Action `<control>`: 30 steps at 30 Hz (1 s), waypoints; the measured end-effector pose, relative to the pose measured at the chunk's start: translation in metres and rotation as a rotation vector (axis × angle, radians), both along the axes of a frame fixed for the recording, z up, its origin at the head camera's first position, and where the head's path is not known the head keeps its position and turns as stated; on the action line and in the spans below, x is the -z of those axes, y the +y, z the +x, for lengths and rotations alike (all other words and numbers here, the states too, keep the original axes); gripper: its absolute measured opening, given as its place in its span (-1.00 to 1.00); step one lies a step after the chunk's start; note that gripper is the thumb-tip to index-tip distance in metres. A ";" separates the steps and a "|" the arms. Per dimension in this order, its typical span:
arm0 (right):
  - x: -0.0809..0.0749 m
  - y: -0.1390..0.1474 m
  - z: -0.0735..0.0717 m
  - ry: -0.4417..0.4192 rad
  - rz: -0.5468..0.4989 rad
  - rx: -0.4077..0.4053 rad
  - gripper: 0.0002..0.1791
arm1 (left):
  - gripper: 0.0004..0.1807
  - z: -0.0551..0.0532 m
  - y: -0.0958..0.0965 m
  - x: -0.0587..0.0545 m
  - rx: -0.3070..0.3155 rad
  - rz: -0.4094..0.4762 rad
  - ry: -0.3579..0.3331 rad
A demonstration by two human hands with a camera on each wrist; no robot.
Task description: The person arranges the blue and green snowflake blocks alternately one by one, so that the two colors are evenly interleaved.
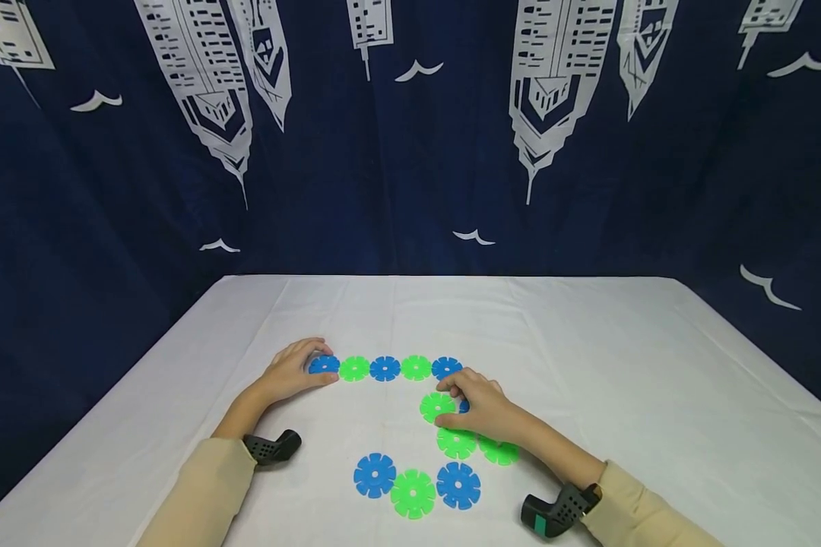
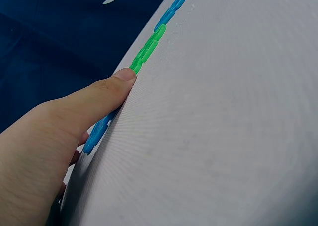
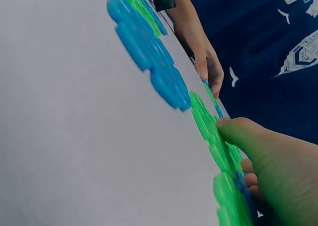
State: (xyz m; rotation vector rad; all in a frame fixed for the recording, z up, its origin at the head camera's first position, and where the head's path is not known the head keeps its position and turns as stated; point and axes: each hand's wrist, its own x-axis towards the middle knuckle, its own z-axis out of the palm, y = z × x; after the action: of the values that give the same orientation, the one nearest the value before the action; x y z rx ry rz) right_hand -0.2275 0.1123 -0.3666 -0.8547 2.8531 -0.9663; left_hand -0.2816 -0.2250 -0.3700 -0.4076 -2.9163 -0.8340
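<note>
At the left end of a row of notched, flower-shaped plastic discs, my left hand holds a blue disc, thumb at its near edge and fingers round its far side. The row continues rightward with a green disc, a blue disc, a green disc and a blue disc. Just below that right end, my right hand grips a green disc between thumb and fingers. Its palm partly hides another blue disc. In the right wrist view, the thumb lies over green discs.
Two green discs, one left and one right, lie beneath the right hand. Nearer the front are a blue disc, a green disc and another blue disc. A dark patterned curtain hangs behind the white table.
</note>
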 end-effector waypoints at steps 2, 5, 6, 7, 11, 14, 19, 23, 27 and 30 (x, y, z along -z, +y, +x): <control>-0.001 -0.001 0.000 -0.011 0.008 0.016 -0.50 | -0.49 0.000 0.000 0.000 0.002 -0.001 -0.002; -0.002 -0.004 0.000 -0.030 0.007 0.041 -0.51 | -0.49 -0.001 0.000 -0.001 0.002 -0.003 0.000; -0.003 -0.004 0.001 -0.036 0.005 0.047 -0.51 | -0.49 -0.001 0.000 -0.001 0.003 -0.004 0.002; -0.003 -0.005 0.001 -0.041 0.002 0.051 -0.51 | -0.49 -0.001 0.000 -0.001 0.002 -0.005 0.003; -0.006 -0.007 0.002 -0.054 -0.016 0.043 -0.51 | -0.49 -0.001 -0.001 -0.001 0.002 0.000 -0.003; -0.008 -0.009 0.004 -0.054 -0.033 0.017 -0.52 | -0.49 0.000 -0.001 -0.001 0.002 0.004 -0.013; -0.013 -0.011 0.008 -0.084 -0.078 -0.041 -0.56 | -0.47 0.001 0.000 0.000 -0.002 0.002 -0.017; -0.017 -0.013 0.009 -0.152 -0.143 -0.074 -0.63 | -0.47 -0.001 -0.001 0.000 0.005 -0.001 -0.013; -0.019 -0.013 0.006 -0.179 -0.200 -0.078 -0.66 | -0.49 -0.001 -0.002 0.001 0.012 0.007 -0.004; -0.019 -0.010 0.003 -0.190 -0.236 -0.057 -0.66 | -0.48 -0.001 -0.002 0.002 0.006 0.010 -0.011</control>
State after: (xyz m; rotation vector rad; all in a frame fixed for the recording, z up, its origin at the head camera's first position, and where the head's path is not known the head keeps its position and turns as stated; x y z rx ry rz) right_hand -0.2245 0.1023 -0.3479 -0.8047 2.5775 -1.3189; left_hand -0.2823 -0.2266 -0.3717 -0.4132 -2.9211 -0.8537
